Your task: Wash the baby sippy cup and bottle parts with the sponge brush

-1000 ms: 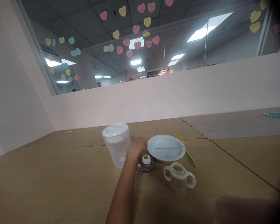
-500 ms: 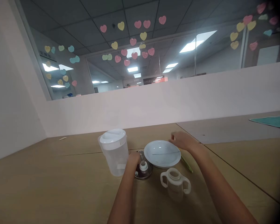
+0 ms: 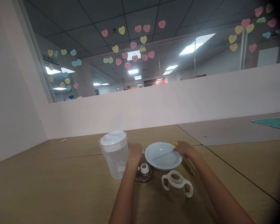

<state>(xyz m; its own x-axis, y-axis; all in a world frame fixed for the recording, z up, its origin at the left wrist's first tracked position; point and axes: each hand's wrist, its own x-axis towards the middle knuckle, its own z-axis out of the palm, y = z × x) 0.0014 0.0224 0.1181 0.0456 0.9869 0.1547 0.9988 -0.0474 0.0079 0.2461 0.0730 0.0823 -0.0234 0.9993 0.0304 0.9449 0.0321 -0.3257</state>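
My right hand (image 3: 186,149) is at the right rim of a white plate (image 3: 155,164), its fingers pinched on the end of a thin rod (image 3: 162,155) that slants across the plate. Behind those fingers shows a bit of something yellow (image 3: 175,144), and a green stem-like piece (image 3: 188,166) lies beside the plate. My left hand (image 3: 135,154) is over the back of a small round metal tray (image 3: 143,179); its fingers are mostly hidden. On the tray stands a white bottle collar (image 3: 144,168) with a clear teat, and a clear piece lies behind it.
Left of the tray stands a clear pitcher (image 3: 115,160) with a white lid. In front of the plate is a clear bottle with a two-handled white holder (image 3: 176,180). A teal cloth (image 3: 274,122) lies far right, below the white wall (image 3: 154,109).
My right hand has come down onto the plate's rim and taken the thin rod's end, which now tilts up to the right. My left hand has lifted slightly and moved back.
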